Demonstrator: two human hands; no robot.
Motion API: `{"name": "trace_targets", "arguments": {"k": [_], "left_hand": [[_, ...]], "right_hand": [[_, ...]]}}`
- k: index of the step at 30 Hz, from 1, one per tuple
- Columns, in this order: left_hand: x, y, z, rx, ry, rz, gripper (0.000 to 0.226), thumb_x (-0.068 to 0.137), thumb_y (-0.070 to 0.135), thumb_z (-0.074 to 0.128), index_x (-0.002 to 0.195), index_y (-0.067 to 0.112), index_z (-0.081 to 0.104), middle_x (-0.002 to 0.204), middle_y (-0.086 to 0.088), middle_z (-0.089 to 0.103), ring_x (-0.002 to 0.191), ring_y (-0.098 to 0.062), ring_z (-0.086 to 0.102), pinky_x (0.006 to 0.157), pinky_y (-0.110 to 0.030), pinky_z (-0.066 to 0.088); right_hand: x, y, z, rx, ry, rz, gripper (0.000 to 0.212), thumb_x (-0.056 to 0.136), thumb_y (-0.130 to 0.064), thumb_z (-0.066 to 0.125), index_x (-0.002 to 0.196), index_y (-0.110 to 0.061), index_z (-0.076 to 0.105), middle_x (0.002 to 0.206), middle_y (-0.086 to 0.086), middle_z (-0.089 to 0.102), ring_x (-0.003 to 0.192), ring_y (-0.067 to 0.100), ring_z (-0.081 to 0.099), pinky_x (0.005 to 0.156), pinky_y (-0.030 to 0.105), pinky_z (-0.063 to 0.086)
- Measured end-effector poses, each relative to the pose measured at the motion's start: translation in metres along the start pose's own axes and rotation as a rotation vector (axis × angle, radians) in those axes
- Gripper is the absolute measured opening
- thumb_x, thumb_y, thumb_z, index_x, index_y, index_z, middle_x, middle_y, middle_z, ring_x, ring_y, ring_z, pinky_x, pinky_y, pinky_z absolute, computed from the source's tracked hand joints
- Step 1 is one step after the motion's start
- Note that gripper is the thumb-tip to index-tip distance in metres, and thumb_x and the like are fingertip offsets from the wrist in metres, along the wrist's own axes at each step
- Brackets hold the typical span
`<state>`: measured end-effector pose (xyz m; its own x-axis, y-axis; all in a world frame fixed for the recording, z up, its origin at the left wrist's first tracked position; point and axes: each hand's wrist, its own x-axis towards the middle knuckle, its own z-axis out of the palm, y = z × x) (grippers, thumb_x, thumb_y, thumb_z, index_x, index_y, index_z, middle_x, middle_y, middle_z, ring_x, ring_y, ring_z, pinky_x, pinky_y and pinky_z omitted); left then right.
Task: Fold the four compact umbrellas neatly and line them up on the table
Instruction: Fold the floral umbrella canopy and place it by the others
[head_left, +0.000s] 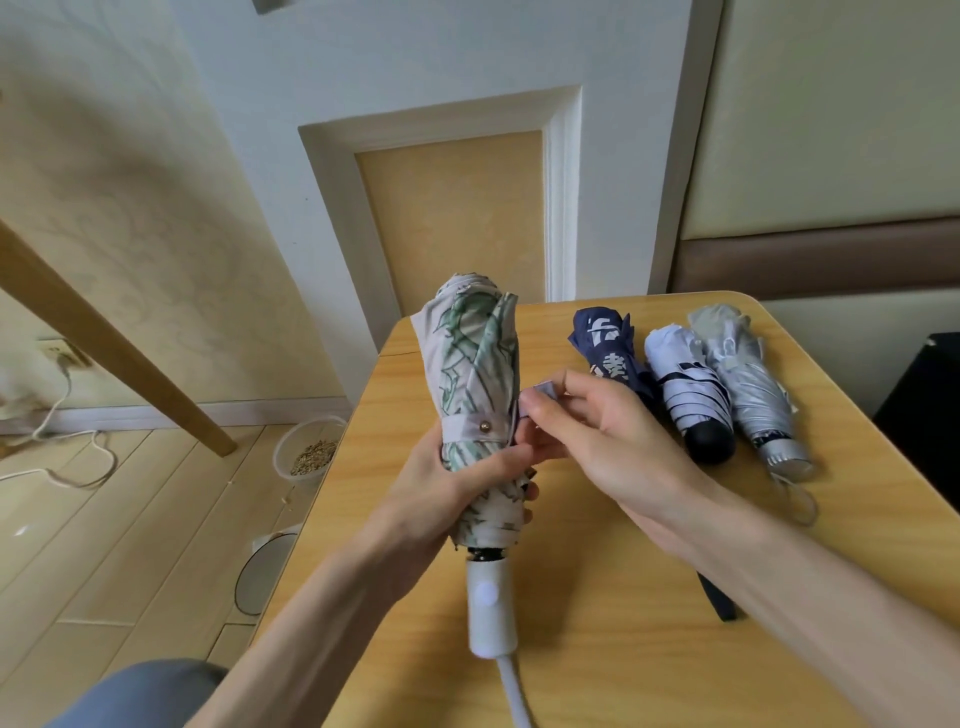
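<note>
— Where's the umbrella you're working on?

— Head view: your left hand (441, 499) is clenched around the lower part of the leaf-print umbrella (475, 374), holding it upright above the counter (597, 623), its white handle (488, 613) pointing down toward you. Your right hand (613, 441) pinches the strap tab (540, 391) beside the wrapped cloth.

— And the others?

— The navy umbrella (608, 348), the white umbrella (685, 384) and the silver umbrella (748, 384) lie side by side near the far right edge. The near counter is open; its left edge is just beside your left wrist.
</note>
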<state>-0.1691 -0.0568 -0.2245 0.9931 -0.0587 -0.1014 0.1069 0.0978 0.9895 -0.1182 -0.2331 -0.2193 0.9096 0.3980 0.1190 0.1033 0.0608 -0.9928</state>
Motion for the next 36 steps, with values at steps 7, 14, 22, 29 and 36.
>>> {"name": "trace_targets", "arguments": {"k": [7, 14, 22, 29, 36], "left_hand": [[-0.001, 0.016, -0.016, -0.125, 0.104, 0.031, 0.028, 0.083, 0.017, 0.077, 0.099, 0.0, 0.062, 0.075, -0.017, 0.065, 0.058, -0.027, 0.061, 0.049, -0.03, 0.051], [0.009, 0.0, -0.009, -0.062, 0.253, 0.035, 0.008, 0.097, 0.006, 0.07, 0.1, 0.0, 0.065, 0.075, -0.013, 0.066, 0.059, -0.025, 0.061, 0.05, -0.03, 0.052], [0.01, -0.005, 0.01, 0.263, 0.173, 0.262, 0.027, 0.101, 0.009, 0.066, 0.076, 0.005, 0.057, 0.06, -0.008, 0.058, 0.055, -0.02, 0.047, 0.048, -0.028, 0.039], [0.009, -0.009, 0.01, 0.303, 0.229, 0.316, 0.016, 0.097, 0.005, 0.067, 0.088, 0.016, 0.061, 0.071, -0.027, 0.064, 0.058, -0.023, 0.053, 0.052, -0.038, 0.043], [0.009, -0.011, 0.007, 0.251, 0.244, 0.316, 0.014, 0.096, 0.015, 0.073, 0.089, 0.015, 0.06, 0.064, -0.01, 0.057, 0.056, -0.022, 0.049, 0.051, -0.038, 0.041]], "right_hand": [[0.005, 0.004, -0.018, -0.166, 0.124, -0.031, 0.022, 0.107, -0.023, 0.061, 0.092, -0.009, 0.069, 0.065, 0.003, 0.063, 0.064, 0.014, 0.059, 0.073, 0.024, 0.055], [0.004, 0.009, -0.003, -0.288, 0.113, -0.175, 0.018, 0.104, -0.029, 0.066, 0.088, -0.022, 0.071, 0.064, 0.004, 0.07, 0.064, 0.026, 0.068, 0.077, 0.05, 0.06], [-0.004, -0.001, 0.017, -0.274, 0.084, -0.246, 0.021, 0.096, -0.022, 0.076, 0.079, -0.013, 0.069, 0.064, 0.001, 0.073, 0.057, 0.019, 0.074, 0.061, 0.031, 0.061], [-0.009, -0.006, 0.024, -0.316, 0.127, -0.202, 0.02, 0.092, -0.025, 0.081, 0.077, -0.02, 0.069, 0.063, -0.004, 0.073, 0.053, 0.014, 0.071, 0.058, 0.022, 0.056], [-0.011, -0.014, 0.024, -0.437, 0.18, -0.198, 0.017, 0.092, -0.024, 0.08, 0.075, -0.024, 0.073, 0.065, -0.013, 0.072, 0.054, 0.007, 0.069, 0.054, 0.016, 0.05]]}}
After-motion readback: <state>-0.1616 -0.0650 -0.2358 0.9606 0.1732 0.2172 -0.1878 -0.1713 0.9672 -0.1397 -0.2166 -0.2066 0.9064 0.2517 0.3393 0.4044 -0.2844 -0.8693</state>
